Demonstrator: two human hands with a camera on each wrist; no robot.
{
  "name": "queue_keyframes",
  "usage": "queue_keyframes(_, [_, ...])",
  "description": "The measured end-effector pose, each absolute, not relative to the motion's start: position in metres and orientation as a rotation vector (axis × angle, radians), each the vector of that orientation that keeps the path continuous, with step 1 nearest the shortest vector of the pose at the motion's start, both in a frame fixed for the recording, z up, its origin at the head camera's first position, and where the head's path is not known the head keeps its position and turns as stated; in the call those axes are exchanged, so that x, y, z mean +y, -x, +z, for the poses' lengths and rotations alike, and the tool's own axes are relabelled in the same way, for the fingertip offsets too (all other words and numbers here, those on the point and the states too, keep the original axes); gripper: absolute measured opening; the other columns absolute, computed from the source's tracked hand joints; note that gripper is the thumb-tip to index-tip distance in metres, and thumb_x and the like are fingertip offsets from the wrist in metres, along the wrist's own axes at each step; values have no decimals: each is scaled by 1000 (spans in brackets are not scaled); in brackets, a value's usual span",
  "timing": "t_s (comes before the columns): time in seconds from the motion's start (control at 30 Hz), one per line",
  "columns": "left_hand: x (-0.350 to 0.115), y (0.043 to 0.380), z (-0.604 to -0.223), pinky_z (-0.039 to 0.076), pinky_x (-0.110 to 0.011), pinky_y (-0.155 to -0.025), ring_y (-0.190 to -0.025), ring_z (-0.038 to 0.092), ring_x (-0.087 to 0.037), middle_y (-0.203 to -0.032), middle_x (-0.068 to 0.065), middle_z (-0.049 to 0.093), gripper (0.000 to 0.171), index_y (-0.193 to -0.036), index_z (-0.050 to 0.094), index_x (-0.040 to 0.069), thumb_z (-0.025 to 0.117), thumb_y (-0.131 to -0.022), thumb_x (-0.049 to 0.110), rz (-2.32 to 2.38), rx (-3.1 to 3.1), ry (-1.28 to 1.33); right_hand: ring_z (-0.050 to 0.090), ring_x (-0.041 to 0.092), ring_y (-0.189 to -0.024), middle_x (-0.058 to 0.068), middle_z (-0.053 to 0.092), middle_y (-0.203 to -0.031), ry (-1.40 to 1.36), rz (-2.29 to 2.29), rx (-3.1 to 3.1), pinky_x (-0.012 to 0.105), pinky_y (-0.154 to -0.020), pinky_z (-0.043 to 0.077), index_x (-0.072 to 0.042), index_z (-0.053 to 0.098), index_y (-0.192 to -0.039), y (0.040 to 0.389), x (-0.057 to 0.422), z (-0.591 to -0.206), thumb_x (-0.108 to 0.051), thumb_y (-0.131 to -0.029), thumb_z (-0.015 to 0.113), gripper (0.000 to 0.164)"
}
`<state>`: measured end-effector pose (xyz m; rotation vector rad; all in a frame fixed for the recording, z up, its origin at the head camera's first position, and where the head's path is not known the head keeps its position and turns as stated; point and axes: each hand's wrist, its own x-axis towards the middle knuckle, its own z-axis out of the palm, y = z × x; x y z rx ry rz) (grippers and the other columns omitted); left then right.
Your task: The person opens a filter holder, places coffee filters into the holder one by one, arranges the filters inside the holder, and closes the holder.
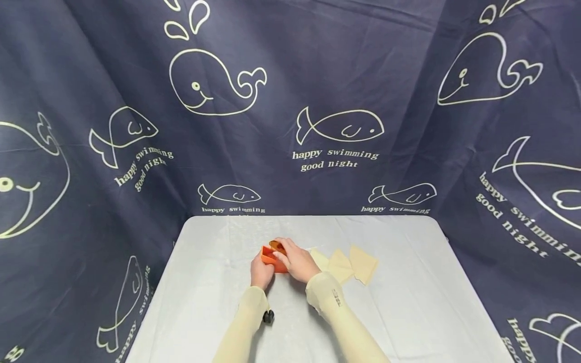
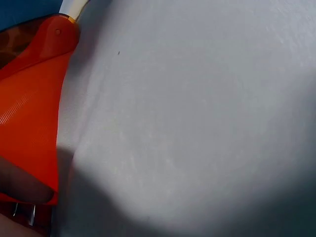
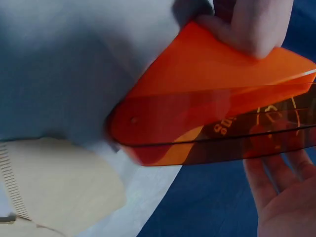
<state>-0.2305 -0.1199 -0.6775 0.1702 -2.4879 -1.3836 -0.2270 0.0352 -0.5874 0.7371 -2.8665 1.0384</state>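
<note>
At the table (image 1: pixel 195 282): orange box (image 3: pixel 192 66), smooth, its top opened.
Lid (image 3: pixel 222 143): brown, see-through, raised.
Left hand (image 1: pixel 262 272): clamped on the box.
Right hand (image 1: pixel 298 259): fingers almost straight, touching the lid.

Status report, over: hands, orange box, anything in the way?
Left hand grips orange box. Right hand holds tinted lid. Box open, lid raised. Beige pieces lie to the right, seemingly out of the way.
</note>
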Motion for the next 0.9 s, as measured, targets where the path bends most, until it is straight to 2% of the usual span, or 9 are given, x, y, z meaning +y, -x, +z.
queue_keyframes(0.3, [-115,228,-672,58,-48,-80,-85,69,-31,-92,-15,73,33,-100,69,0,56,-71,-12,-1453,-2540,-239,66,24,-107,4,59,-132,-752,1128,-2834,46,-98,54,-25,35,-162,223,61,-592,-43,-110,42,55])
queue_keyframes(0.53, [-119,227,-673,58,-51,-82,-87,70,-34,-92,-17,74,37,-100,69,0,54,-68,-11,-1489,-2514,-235,61,20,-105,3,58,-128,-686,1275,-2774,46,-99,51,-27,43,-154,220,65,-594,-44,-110,41,47])
queue_keyframes(0.7, [-118,227,-673,58,-51,-85,-89,71,-34,-93,-16,74,38,-100,69,0,53,-68,-12,-1488,-2518,-270,64,20,-106,2,60,-130,-608,1308,-2755,47,-99,52,-27,46,-151,220,72,-595,-47,-109,43,47])
queue_keyframes(0.9, [-118,227,-673,58,-52,-85,-91,70,-32,-96,-15,74,42,-107,70,0,53,-71,-13,-1510,-2542,-290,60,24,-122,4,58,-139,-517,1420,-2709,50,-109,47,-20,50,-146,220,79,-595,-41,-110,45,43])
